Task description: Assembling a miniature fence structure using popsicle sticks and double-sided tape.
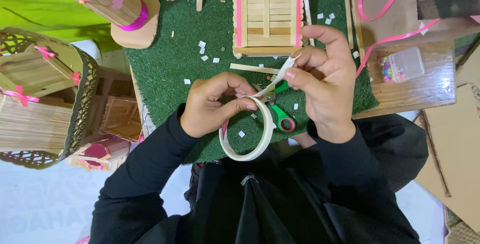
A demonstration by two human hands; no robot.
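Both forearms, in black sleeves, come up from the bottom of the view and meet over the near edge of a green turf mat [165,69]. The left hand [210,105] lies with its back upward, fingers curled and closed around the upper rim of a roll of tape [248,131], thumb and forefinger pinching the ring where the strip leaves it. The right hand [325,81] is raised a little higher, wrist bent inward, its thumb and forefinger pinched shut on the free end of the tape strip [280,76], the other fingers loosely curled. The roll stands on edge with its open centre showing, low between the two hands, just over the mat's near edge. The pulled strip runs taut from the roll up and to the right, its long axis slanting toward the right hand's fingertips. Under the strip lie scissors with green handles [282,119] on the mat, near both hands. Beyond the hands sits a small box of flat wooden sticks [267,19] with pink strips down two sides, and one loose stick [252,68] lies between it and the hands. White paper scraps [202,48] dot the mat.
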